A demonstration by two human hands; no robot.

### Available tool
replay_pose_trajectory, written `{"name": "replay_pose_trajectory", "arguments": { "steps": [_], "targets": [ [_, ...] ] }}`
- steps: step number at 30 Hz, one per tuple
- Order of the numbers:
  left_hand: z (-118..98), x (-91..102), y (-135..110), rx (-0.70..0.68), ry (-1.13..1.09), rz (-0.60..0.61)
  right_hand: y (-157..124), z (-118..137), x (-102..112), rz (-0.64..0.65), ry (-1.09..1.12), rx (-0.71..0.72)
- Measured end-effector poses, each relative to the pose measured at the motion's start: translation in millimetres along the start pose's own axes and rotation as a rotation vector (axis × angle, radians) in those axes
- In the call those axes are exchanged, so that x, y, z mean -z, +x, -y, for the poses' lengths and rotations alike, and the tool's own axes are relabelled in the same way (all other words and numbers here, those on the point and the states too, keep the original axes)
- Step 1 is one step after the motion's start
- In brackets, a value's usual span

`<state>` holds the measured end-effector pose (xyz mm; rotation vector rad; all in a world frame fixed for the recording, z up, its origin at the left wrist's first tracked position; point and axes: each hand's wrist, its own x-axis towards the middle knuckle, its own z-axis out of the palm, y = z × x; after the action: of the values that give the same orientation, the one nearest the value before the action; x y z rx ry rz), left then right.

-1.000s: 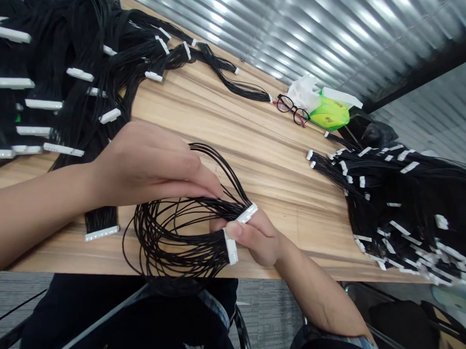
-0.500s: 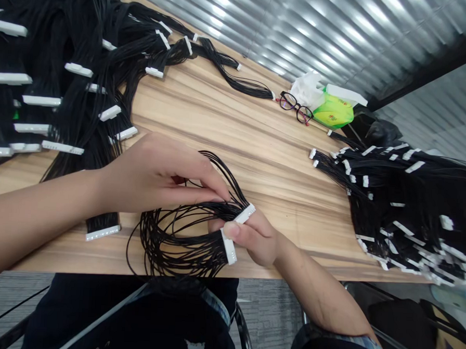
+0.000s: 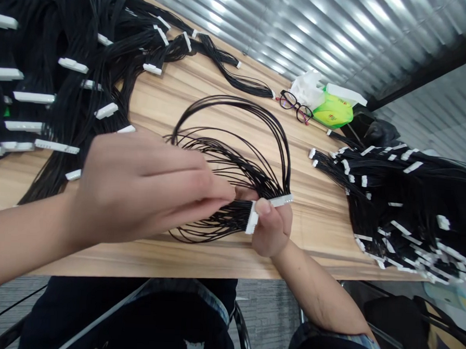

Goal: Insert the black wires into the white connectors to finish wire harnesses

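My right hand (image 3: 272,226) is closed on a looped wire harness (image 3: 233,166) of thin black wires. It grips the harness at its two white connectors: one connector (image 3: 251,218) points down beside the thumb, the other (image 3: 281,200) slants up to the right. The wires arch out from these connectors to the left, some in a high loop above the table. In front of the wires is my left hand (image 3: 154,188), its fingers pressed together in a pinch close to the right thumb. What lies between those fingertips is hidden.
A large pile of black wire harnesses (image 3: 68,35) with white connectors covers the table's left. Another pile (image 3: 403,204) lies at the right. Eyeglasses (image 3: 296,108) and a green tissue pack (image 3: 334,109) are near the corrugated metal wall (image 3: 303,32). The wooden table (image 3: 315,251) ends just before my lap.
The harness and my right hand have moved up and to the right, and its wires now arch higher. My left hand has come nearer, its fingertips slightly right.
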<state>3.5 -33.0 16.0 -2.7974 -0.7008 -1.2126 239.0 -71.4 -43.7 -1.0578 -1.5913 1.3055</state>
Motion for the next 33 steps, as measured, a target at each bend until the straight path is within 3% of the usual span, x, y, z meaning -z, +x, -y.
{"name": "replay_pose_trajectory", "arguments": {
  "steps": [3,9,13,17,23,29,33],
  "targets": [
    [-2,-2.9,-3,-0.098,0.089,0.056,-1,-2,-6,-0.141,0.106,0.069],
    [-5,-6.8,-2,-0.105,0.138,-0.019,-2,-4,-14,-0.22,0.162,0.052],
    [-8,-12.6,-6,-0.04,0.102,-0.008,-1,-8,-12,-0.233,0.082,0.079],
    [-13,-14.0,-7,0.083,0.134,0.039,3,-7,-9,-0.151,-0.023,0.091],
    [-13,-19.8,-3,0.131,0.075,0.128,4,-2,-8,-0.12,-0.111,0.185],
    [-4,-18.5,2,-0.017,0.151,0.115,8,5,-11,-0.164,-0.05,0.111],
    [-3,-6.0,-2,-0.152,-0.147,0.11,15,2,-7,-0.284,0.113,0.046]
  ]
}}
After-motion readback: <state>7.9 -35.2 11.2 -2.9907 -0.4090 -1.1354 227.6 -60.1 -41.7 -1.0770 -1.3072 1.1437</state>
